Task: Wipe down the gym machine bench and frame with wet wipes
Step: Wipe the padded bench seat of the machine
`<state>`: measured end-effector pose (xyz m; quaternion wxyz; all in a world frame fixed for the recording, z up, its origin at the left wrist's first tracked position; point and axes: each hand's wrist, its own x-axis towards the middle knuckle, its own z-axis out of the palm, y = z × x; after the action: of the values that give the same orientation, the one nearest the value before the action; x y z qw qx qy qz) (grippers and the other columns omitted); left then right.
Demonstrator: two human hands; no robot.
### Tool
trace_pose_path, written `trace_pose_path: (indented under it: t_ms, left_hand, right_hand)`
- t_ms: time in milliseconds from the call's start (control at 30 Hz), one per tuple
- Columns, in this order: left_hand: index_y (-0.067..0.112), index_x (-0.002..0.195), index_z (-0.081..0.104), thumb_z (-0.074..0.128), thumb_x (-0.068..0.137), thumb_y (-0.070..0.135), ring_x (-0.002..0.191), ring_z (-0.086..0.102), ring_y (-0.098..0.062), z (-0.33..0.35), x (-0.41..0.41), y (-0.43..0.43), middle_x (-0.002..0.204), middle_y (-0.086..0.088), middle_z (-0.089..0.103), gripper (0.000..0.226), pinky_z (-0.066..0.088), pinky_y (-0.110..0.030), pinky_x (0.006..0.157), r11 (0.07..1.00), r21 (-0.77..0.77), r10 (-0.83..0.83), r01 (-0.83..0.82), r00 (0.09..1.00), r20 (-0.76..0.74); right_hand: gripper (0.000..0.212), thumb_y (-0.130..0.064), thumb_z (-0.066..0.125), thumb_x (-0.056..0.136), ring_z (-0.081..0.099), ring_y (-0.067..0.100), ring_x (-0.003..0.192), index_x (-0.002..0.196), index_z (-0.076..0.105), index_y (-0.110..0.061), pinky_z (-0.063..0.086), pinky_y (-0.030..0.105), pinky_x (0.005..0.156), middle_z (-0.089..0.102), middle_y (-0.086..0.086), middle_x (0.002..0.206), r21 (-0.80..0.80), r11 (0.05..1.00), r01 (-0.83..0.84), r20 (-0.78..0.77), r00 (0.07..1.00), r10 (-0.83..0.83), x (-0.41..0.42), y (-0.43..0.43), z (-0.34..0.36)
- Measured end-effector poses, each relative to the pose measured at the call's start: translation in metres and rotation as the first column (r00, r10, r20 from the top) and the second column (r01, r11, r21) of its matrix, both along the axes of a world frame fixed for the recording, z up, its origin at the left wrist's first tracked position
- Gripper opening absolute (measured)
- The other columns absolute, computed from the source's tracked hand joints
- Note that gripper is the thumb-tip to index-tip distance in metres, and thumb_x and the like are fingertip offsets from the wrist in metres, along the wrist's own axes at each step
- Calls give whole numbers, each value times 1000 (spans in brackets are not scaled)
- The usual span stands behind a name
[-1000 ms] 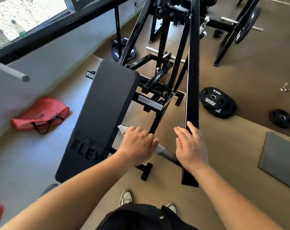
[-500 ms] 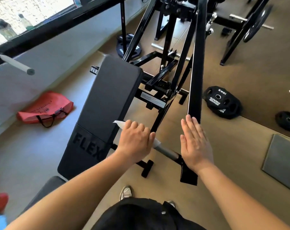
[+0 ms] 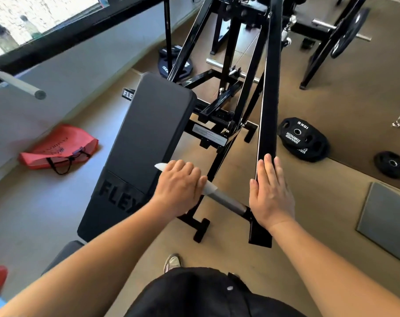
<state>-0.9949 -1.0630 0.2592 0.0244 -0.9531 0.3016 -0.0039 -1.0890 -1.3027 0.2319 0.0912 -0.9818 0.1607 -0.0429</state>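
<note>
A black padded bench point(image 3: 148, 138) marked FLEX slopes away from me at centre left. My left hand point(image 3: 179, 187) grips a white wet wipe point(image 3: 209, 187) wrapped round the machine's grey handle bar point(image 3: 228, 202); the wipe's ends stick out on both sides of the fist. My right hand point(image 3: 271, 193) lies flat with straight fingers on the long black frame arm point(image 3: 268, 106) that the handle bar joins.
Black weight plates point(image 3: 303, 141) lie on the brown floor at right, with a smaller plate point(image 3: 391, 164) and a grey mat point(image 3: 386, 220). A red bag point(image 3: 59, 148) lies at left. A grey bar end point(image 3: 18, 84) juts in from upper left.
My left hand with the wipe stays on the handle bar, shifted slightly along it. My right hand stays flat on the frame arm. The view has shifted a little.
</note>
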Motion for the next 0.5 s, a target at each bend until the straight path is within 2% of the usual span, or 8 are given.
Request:
trace_pose_path:
  t_ms: [67, 133, 233, 300, 400, 500]
  left_hand:
    - [22, 104, 63, 11, 106, 49, 105, 55, -26, 1, -25, -26, 102, -1, 63, 58, 27, -49, 117, 999, -31, 36, -37, 999, -19]
    - [20, 106, 63, 17, 107, 47, 107, 55, -30, -11, -60, -53, 102, -4, 62, 53, 21, -50, 121, 989, -117, -93, 86, 994, -52]
    - [18, 104, 62, 26, 109, 47, 96, 54, -29, -19, -66, -53, 98, -3, 61, 47, 33, -44, 109, 947, -202, -261, 248, 965, -41]
    - [21, 103, 63, 26, 108, 53, 90, 55, -24, -17, -44, -34, 96, 1, 62, 50, 39, -40, 98, 939, -190, -290, 285, 957, 3]
    - [25, 97, 59, 17, 107, 56, 89, 54, -20, -5, -9, -6, 94, 5, 60, 53, 38, -39, 97, 988, -113, -106, 103, 994, -23]
    - [25, 93, 61, 16, 106, 54, 88, 53, -23, 4, -13, -24, 90, 3, 61, 54, 37, -42, 98, 998, -38, 53, -53, 999, 4]
  right_hand:
    - [63, -40, 23, 107, -2, 21, 159, 162, 24, -10, 7, 40, 129, 12, 5, 172, -57, 998, -9, 7, 1000, 9, 0, 0, 0]
    - [65, -41, 23, 105, 3, 25, 159, 160, 28, -7, 9, 43, 129, 17, 9, 171, -97, 995, -12, 13, 1000, 14, 0, 2, -1]
    - [66, -41, 24, 105, 5, 27, 159, 160, 29, -5, 10, 45, 129, 18, 12, 170, -124, 992, -21, 9, 1000, 22, -1, 4, -1]
    - [67, -43, 21, 105, 2, 26, 159, 160, 27, -5, 10, 45, 129, 15, 11, 170, -134, 991, -28, 5, 1000, 29, -1, 3, 0]
    - [69, -46, 16, 105, -4, 24, 159, 161, 23, -6, 9, 45, 129, 10, 10, 171, -144, 989, -34, -19, 999, 31, -1, 1, 1]
    - [70, -46, 15, 105, -2, 25, 159, 161, 24, -6, 9, 45, 129, 11, 10, 171, -145, 989, -28, -17, 1000, 26, 1, 1, -1]
